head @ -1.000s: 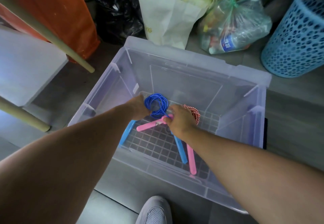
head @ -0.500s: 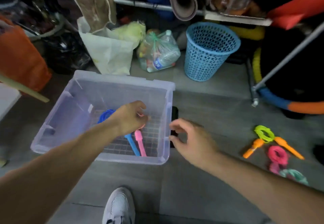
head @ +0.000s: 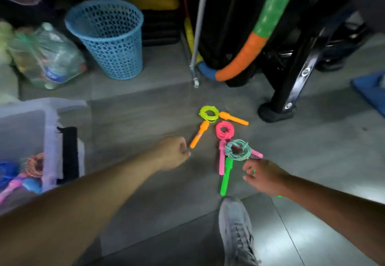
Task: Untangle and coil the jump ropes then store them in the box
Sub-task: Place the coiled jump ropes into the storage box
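Grey floor; left hand half-curled, empty; right hand hold unclear; lifting teal green-handled rope might have unravelled overlapped pink plastic rope.

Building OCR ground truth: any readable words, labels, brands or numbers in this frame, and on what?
No text can be read in this frame.
Blue label on the bottle in the plastic bag: print too blurred to read.
Round silver marks on the black stand leg: too small and blurred.
Pale patch on the orange handle: unreadable.
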`<act>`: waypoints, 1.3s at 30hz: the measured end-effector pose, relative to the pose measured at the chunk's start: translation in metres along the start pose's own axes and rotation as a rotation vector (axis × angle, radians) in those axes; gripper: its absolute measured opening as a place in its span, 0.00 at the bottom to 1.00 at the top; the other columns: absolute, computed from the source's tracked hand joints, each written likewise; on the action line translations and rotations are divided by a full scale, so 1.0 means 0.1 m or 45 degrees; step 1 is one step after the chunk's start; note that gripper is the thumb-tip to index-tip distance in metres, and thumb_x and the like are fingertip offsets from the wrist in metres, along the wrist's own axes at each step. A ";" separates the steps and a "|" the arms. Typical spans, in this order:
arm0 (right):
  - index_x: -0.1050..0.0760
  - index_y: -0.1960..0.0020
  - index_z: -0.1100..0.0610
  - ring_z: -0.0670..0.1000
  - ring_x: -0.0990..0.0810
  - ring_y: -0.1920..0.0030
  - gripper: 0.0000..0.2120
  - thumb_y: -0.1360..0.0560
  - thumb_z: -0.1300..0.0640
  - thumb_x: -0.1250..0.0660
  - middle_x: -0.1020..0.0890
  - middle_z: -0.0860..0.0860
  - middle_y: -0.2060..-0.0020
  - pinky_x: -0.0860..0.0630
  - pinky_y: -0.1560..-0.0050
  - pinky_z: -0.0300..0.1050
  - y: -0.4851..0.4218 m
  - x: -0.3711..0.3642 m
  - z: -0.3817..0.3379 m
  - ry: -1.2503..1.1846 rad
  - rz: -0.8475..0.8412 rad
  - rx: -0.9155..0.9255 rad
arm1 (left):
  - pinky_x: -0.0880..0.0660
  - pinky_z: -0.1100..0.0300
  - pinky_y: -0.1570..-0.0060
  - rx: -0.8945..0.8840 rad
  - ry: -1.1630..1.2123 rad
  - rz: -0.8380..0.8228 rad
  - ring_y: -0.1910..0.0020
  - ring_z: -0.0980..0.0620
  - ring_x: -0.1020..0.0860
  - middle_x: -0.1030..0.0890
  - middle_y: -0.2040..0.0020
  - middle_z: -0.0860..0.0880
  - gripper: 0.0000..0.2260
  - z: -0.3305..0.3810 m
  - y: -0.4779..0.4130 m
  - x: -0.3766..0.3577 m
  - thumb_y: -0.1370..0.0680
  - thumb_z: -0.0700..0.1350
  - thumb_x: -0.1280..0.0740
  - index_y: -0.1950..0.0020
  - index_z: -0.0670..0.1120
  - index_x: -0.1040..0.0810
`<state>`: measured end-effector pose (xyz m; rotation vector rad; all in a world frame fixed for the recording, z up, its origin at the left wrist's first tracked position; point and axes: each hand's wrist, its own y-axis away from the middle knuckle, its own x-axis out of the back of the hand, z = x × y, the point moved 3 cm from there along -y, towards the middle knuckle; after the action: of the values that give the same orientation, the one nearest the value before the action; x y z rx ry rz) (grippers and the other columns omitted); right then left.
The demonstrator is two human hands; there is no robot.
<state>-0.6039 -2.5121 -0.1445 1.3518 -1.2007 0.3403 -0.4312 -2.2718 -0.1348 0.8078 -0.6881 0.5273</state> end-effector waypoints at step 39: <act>0.24 0.44 0.54 0.54 0.18 0.71 0.08 0.22 0.57 0.31 0.16 0.55 0.61 0.19 0.69 0.49 0.51 0.81 -3.00 -1.553 0.190 0.569 | 0.23 0.61 0.52 -0.349 0.730 0.383 0.56 0.62 0.20 0.17 0.57 0.63 0.07 -0.71 1.64 1.54 0.23 0.50 0.27 0.48 0.56 0.21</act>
<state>-0.4733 -2.2744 0.0154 1.9353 -2.3263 -0.1969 -0.4119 -2.0938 0.0191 0.2672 -0.3346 0.8720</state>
